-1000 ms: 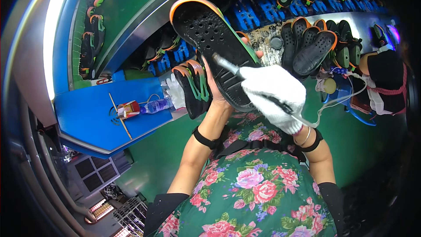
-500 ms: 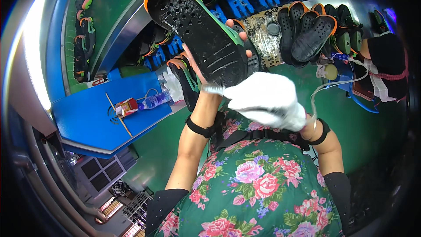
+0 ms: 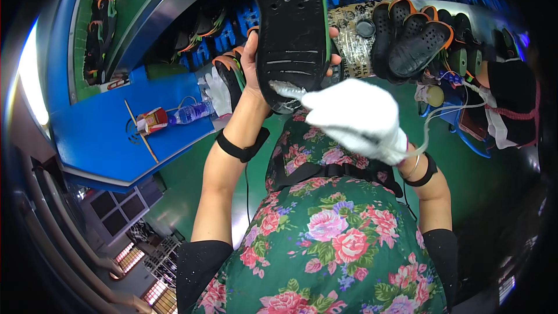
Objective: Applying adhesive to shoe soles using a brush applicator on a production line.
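Blue table (image 3: 93, 151): well left of the grip and lower.
Wooden stick (image 3: 152, 152): lies on the table, beside the red box (image 3: 152, 121).
Clear bottle (image 3: 190, 113): on its side right of that box, nearer the grip.
Loose white glove (image 3: 218, 94): at the table's edge, left of the grip.
Orange-edged shoes (image 3: 228, 70): just left of the grip, partly behind the forearm.
Left hand (image 3: 252, 68): bare, clamped on the black sole (image 3: 293, 35) — thumb along its left edge, fingertips showing past the right.
Black sole: within the grip, its holed end reaching beyond the hand, its grooved end nearer the body.
Brush (image 3: 286, 89): just below the grip, tip against the sole's near end, where the surface shines.
Right hand (image 3: 356, 117): white-gloved, below and right of the grip, fingers together on the brush.
Taped board (image 3: 351, 52): right of the grip, a round dark lid (image 3: 365, 28) on it.
Black clogs (image 3: 415, 55): farther right of the grip, overlapping in a pile.
Pale tube (image 3: 429, 121): runs from beside the gloved wrist toward the right.
Co-worker (image 3: 511, 90): far right of the grip — only partly in view.
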`<state>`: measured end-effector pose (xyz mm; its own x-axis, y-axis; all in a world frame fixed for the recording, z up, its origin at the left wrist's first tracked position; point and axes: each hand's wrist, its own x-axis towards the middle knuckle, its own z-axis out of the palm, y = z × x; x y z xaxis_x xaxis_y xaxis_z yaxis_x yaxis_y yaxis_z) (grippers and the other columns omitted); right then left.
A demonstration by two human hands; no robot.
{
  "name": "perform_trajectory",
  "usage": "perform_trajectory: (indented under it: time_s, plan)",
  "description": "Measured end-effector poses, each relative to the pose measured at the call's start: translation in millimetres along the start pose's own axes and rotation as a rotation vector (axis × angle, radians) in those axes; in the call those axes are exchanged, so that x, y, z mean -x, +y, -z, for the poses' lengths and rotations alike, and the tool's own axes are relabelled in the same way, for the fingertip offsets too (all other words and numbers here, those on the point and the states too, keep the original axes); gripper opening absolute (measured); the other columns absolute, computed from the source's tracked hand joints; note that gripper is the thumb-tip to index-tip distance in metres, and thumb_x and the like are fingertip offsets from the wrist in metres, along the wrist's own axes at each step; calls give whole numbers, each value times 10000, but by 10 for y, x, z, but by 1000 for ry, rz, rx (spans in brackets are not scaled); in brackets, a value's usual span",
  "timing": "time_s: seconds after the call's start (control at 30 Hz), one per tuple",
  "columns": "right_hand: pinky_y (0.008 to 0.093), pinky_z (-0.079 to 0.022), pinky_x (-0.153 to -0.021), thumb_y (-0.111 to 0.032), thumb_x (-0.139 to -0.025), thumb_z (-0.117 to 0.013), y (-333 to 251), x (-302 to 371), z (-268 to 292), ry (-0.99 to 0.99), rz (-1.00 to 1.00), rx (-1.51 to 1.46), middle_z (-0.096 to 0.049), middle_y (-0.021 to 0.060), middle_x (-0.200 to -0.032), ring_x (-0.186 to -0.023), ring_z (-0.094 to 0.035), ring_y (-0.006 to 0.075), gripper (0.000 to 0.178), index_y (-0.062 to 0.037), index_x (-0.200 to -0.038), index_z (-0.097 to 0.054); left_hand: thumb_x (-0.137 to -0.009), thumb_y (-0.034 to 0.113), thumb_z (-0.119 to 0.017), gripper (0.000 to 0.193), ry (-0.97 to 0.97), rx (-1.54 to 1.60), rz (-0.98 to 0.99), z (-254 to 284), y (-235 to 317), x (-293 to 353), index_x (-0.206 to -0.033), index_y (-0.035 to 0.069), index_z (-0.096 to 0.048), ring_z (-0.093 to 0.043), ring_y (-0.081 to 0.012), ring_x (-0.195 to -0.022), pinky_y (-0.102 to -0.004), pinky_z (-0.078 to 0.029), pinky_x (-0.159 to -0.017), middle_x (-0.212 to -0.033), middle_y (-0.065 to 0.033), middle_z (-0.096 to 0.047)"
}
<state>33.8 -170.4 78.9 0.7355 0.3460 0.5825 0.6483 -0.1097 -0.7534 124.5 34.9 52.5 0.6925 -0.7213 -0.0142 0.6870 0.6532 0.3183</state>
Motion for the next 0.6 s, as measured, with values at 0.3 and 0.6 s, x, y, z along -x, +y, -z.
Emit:
perform_trajectory:
  time_s: [0.3,0.6]
  plan:
    - [357,-599,-796,-24,-762,-841,-105,-156,88,-15,-34,-56,-783,121,-1074,-927,-757,276,274,-92,-1024,-794,-855,720,-634,1109,88,-168,121,10,151,123,-1593,-20,-262,-586,-493,-1228,-575,-538,-1021,-1521,-352,-383]
    - [353,-598,-802,-61,-814,-811,-176,-116,-45,-136,49,-158,-770,107,-1121,-949,-744,262,320,-86,-1132,-777,-909,682,-572,1028,183,-208,161,109,262,165,-1620,22,-234,-569,-518,-1265,-591,-505,-1058,-1562,-366,-330]
